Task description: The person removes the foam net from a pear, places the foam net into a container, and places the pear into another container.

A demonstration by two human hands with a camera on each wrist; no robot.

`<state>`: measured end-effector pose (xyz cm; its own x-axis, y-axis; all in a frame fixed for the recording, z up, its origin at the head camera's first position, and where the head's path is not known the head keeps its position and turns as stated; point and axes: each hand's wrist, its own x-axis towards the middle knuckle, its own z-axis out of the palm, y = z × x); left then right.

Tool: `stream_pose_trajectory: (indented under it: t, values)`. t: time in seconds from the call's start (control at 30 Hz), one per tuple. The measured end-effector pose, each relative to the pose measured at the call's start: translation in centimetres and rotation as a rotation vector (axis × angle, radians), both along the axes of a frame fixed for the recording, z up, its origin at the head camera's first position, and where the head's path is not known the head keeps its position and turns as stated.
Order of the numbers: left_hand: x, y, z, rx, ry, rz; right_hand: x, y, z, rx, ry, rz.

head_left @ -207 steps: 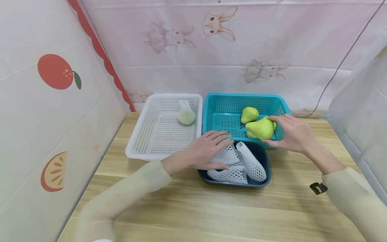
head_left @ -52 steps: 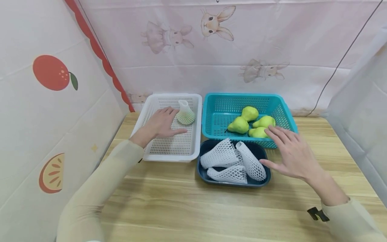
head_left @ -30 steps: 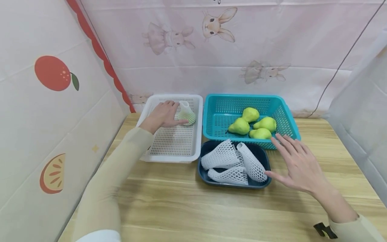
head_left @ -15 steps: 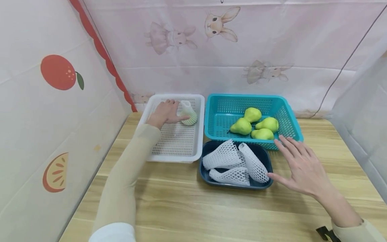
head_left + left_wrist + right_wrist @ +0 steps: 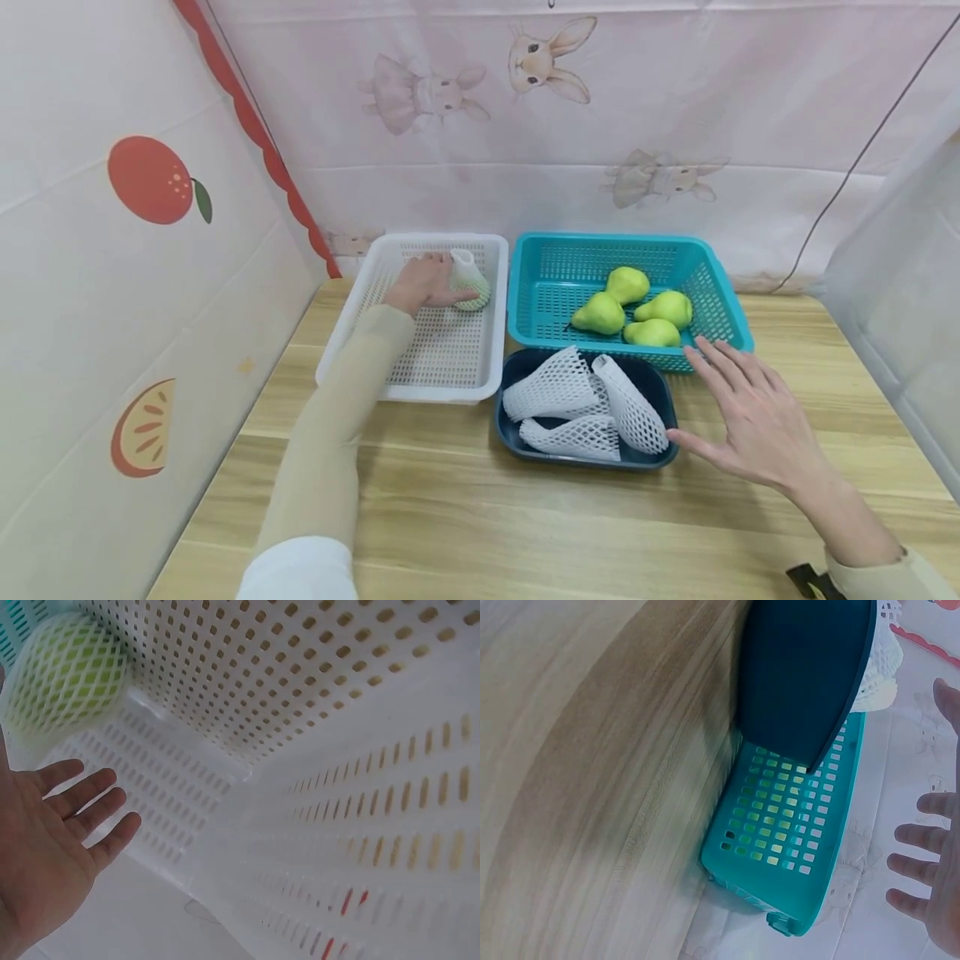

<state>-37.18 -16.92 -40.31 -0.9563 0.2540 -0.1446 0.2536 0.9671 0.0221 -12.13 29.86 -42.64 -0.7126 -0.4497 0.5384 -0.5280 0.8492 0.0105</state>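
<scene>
My left hand [image 5: 427,283] reaches into the white basket [image 5: 336,333], its fingers straight and slightly spread. Beside it stands a pear in a white foam net [image 5: 472,287]; the thumb overlaps it in the head view. In the left wrist view the palm faces the basket wall, and the netted pear [image 5: 71,671] shows above the fingertips. My right hand [image 5: 757,421] holds nothing, fingers extended, over the table by the right end of the dark blue tray [image 5: 660,392]. Several white foam nets [image 5: 551,387] lie in that tray.
A teal basket [image 5: 720,283] stands right of the white one, holding several bare green pears [image 5: 600,313]. The dark blue tray sits against its front. All stand on a wooden table [image 5: 525,525], with a printed cloth wall [image 5: 480,150] behind.
Earlier my right hand held a pear over the teal basket; the pears now lie there and that hand has drawn back. My left hand went from the foam nets to beside the netted pear.
</scene>
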Motion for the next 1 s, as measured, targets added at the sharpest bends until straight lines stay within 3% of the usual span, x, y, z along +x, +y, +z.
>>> stream_pose_trajectory:
  t: [0.27,0.47,0.77,1.0]
  values:
    - [-1.3,0.7,-1.9,0.004,-0.003,0.022,0.0,0.1,-0.2,0.001,-0.017,-0.008]
    - [-1.3,1.0,-2.0,0.019,0.021,-0.011,0.0,0.1,-0.3,-0.007,-0.028,-0.009]
    - [-2.2,1.3,-2.6,-0.054,0.019,-0.06,-0.1,0.0,-0.4,-0.008,-0.022,-0.002]
    - [-2.2,1.5,-2.8,-0.038,0.024,-0.075,-0.1,-0.1,-0.3,-0.005,-0.02,0.006]
